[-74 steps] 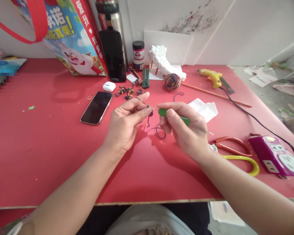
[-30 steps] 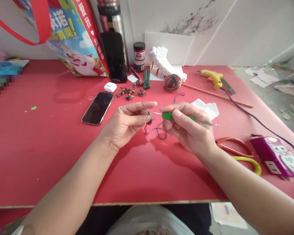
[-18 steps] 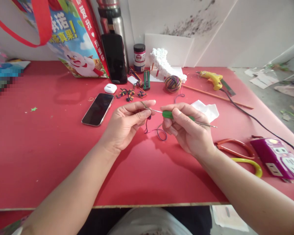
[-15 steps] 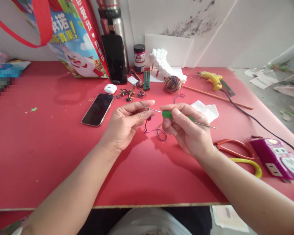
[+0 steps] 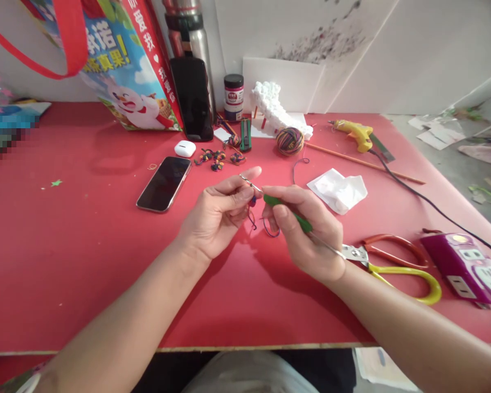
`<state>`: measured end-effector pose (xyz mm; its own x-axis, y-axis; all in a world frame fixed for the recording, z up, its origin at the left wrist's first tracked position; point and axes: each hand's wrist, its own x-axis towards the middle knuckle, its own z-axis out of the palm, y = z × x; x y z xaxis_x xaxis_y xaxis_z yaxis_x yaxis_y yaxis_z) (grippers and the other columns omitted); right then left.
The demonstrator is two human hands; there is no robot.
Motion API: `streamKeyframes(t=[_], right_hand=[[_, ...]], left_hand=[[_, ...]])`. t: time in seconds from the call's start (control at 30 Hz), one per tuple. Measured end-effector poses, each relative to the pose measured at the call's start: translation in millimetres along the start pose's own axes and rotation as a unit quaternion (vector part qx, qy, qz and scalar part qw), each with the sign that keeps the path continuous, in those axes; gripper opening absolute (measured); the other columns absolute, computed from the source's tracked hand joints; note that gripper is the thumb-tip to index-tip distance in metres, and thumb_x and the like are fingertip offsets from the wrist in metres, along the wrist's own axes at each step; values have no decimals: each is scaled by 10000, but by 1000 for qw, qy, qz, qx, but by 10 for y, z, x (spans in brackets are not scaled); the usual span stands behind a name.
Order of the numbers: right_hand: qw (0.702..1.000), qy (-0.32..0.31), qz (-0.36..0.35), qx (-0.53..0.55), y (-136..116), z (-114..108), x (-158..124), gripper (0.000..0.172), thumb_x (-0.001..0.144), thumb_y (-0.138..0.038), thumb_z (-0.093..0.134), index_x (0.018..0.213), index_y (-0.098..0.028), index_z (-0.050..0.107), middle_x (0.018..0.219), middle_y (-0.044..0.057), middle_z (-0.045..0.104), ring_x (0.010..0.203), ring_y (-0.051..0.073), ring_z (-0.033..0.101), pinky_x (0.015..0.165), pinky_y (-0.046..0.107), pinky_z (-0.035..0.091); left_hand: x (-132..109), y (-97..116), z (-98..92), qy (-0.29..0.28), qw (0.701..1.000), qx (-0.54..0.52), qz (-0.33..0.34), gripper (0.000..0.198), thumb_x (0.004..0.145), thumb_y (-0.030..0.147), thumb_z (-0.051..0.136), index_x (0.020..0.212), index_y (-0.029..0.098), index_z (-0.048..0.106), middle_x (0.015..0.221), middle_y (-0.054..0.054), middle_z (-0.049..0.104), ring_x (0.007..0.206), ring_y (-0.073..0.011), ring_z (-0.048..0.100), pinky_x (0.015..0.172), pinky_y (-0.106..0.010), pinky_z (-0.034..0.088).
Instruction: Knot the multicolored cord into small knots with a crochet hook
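My right hand grips a crochet hook by its green handle, the metal tip pointing up and left. That tip reaches to the fingers of my left hand, which pinch a small piece of multicoloured crochet. Most of the piece is hidden behind the thumb and fingers. A loose strand of yarn loops below, between the two hands. Farther back lies the multicoloured yarn ball, with a purple strand trailing from it. Several small crocheted pieces sit left of the ball.
A phone and a white earbud case lie to the left. Scissors and a purple box are at the right, with a yellow glue gun and its cable behind. Crumpled white paper rests beyond my right hand.
My right hand has moved slightly left and down, tilting the hook more steeply. The hook tip now lies across my left fingers. My left hand has shifted a little right.
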<state>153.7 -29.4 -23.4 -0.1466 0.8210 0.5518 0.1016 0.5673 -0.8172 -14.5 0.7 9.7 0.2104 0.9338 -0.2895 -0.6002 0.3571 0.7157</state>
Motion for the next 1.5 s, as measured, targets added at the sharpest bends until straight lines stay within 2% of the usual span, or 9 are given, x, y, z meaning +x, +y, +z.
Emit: streamKeyframes(t=[0.1,0.23,0.33,0.63,0.97,1.1,1.23,1.4,1.5], right_hand=[[999,8,27,33,-34,-46,59,181,1093,-282,626,1211,-242,758,819,5,718,622,113,629,609,278,549],[999,24,34,26,-91,-78,104,173,1067,-334,669,1125,-226,790,748,2,712,570,119,616,549,281,541],[998,30,53,30,-113,-102,119,169,1051,-361,697,1094,-241,808,748,9,724,571,126,610,528,285,544],[995,2,58,75,-92,-239,147,150,1035,-270,715,1107,-252,846,711,-1,697,559,114,590,538,273,530],[964,14,159,211,-87,-295,265,157,898,-366,867,895,-209,867,578,-4,604,530,132,579,425,241,390],[944,21,211,251,-68,-226,255,233,859,-450,894,906,-226,845,606,-14,622,518,119,541,450,259,415],[933,36,223,281,-22,-116,210,232,908,-455,848,997,-243,818,706,-24,675,504,92,500,486,274,468],[923,59,239,296,26,-60,210,211,890,-417,862,977,-227,838,709,-20,675,530,85,514,520,266,464],[909,60,258,321,56,-41,211,193,876,-388,877,973,-223,850,694,-21,680,517,76,511,512,252,447]], left_hand=[[20,83,-66,-1,998,48,36,215,735,22,878,912,143,889,743,-48,773,679,-83,679,554,-134,461],[11,137,-87,9,997,66,36,198,757,20,838,902,145,891,695,-34,754,669,-86,695,511,-123,434],[1,151,-76,9,998,64,24,214,766,2,807,903,143,893,686,-32,750,647,-89,702,529,-129,480],[-1,256,-145,-24,997,67,-32,244,762,-38,766,918,106,886,684,-38,740,644,-82,718,581,-118,533],[28,251,-192,-39,994,62,-79,257,702,-46,749,871,94,882,668,-42,752,631,-92,718,609,-135,574],[17,165,-158,-57,995,83,-28,234,722,7,847,909,139,894,710,-33,757,714,-99,752,665,-130,557],[2,40,-98,-35,993,103,47,291,691,89,949,951,210,900,699,16,721,746,-100,741,679,-158,533],[10,-23,-85,-16,992,117,49,377,640,97,980,992,206,898,798,1,788,796,-103,743,828,-207,574],[33,-24,-111,-16,992,120,36,394,623,97,988,993,195,896,772,7,775,785,-99,729,822,-201,573]])
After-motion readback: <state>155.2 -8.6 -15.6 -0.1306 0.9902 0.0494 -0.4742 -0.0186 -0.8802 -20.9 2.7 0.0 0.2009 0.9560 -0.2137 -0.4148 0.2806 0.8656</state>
